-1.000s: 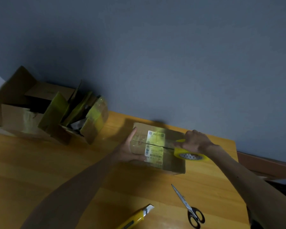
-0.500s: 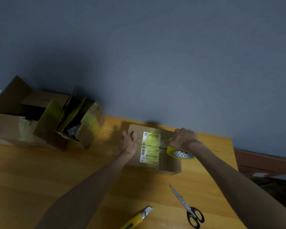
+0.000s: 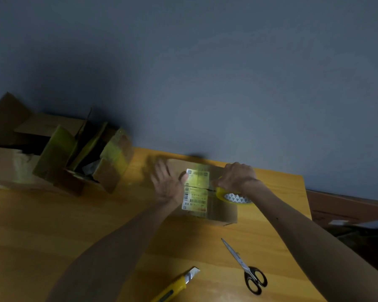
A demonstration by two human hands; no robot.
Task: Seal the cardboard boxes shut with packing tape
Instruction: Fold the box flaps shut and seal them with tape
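The left hand (image 3: 169, 186) lay flat, fingers spread, on the top of the closed cardboard box (image 3: 218, 211), which stood on the wooden table (image 3: 52, 225) near the wall. The right hand (image 3: 236, 176) gripped the round yellow tape roll (image 3: 232, 196) at the box's right side.

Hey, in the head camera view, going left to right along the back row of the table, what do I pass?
open cardboard boxes → left hand on the small box → the label on top of it → right hand gripping the tape roll
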